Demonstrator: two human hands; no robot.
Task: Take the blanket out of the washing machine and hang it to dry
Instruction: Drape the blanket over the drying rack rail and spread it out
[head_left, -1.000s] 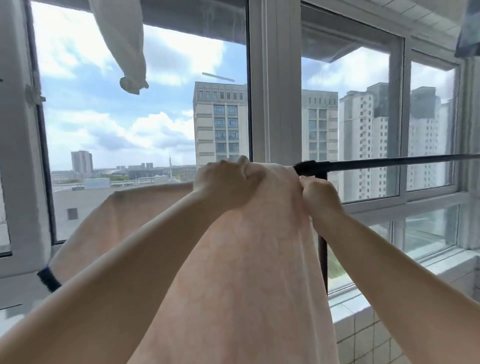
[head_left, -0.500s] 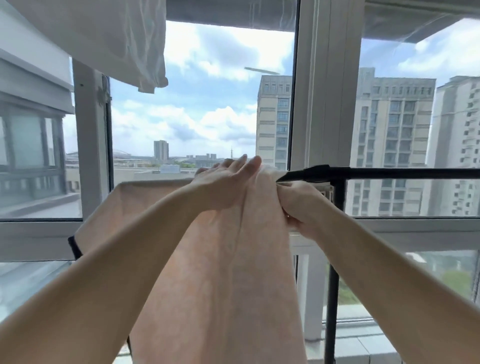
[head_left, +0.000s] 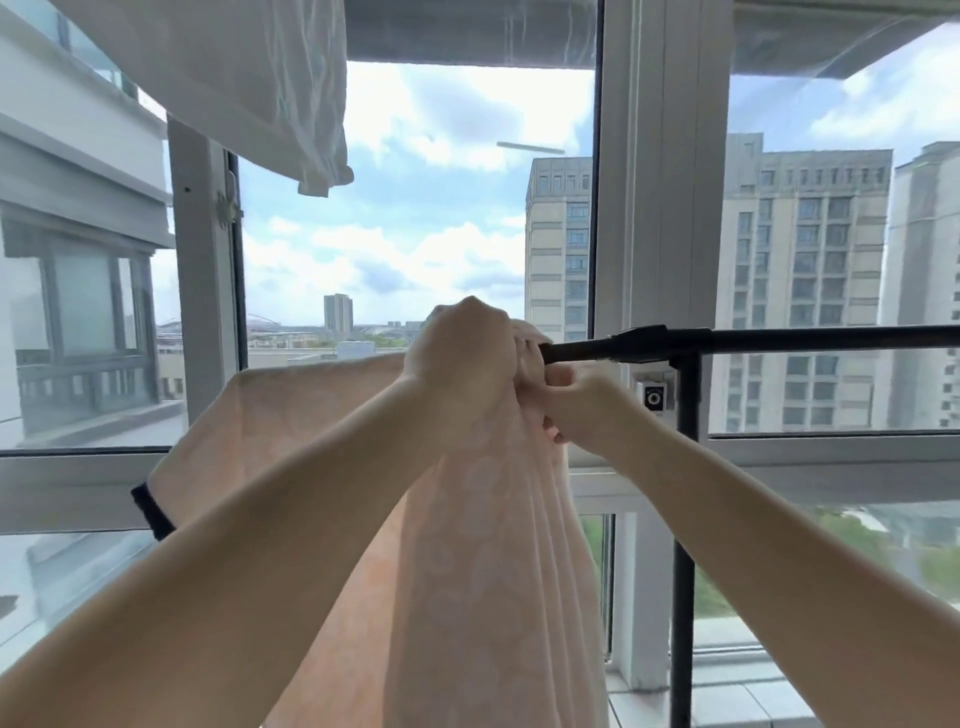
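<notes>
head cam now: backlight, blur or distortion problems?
Head view: strong backlight from the bright sky leaves the left hand, right hand and pink blanket dim but readable. Wide-angle bending shows in the window frame and black rail. Slight softness at the grip; the white cloth overhead is near overexposed.

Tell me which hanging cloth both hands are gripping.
The peach patterned blanket draped over the black metal rail; the left hand and right hand bunch it. The white sheet hangs untouched above.
</notes>
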